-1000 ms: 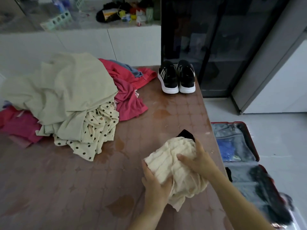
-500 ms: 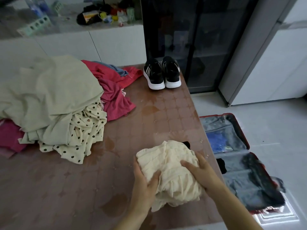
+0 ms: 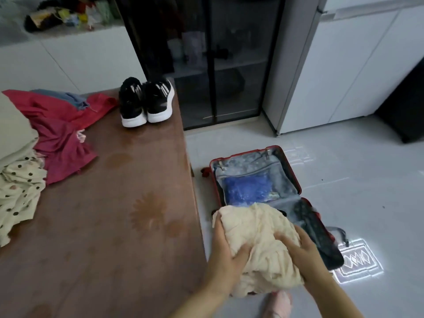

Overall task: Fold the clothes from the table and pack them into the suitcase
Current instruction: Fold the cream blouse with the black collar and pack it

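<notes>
Now both hands, left hand (image 3: 226, 254) and right hand (image 3: 304, 253), grip the bundled cream garment (image 3: 259, 228) above the open red suitcase (image 3: 289, 171), beside the table (image 3: 128, 203).

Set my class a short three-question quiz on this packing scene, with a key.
1. True or false: the left hand and right hand both grip the cream garment.
2. What stands at the far end of the table? A) black trainers B) a kettle C) books
3. What colour is the shell of the open suitcase?
Key: 1 true; 2 A; 3 red.
</notes>
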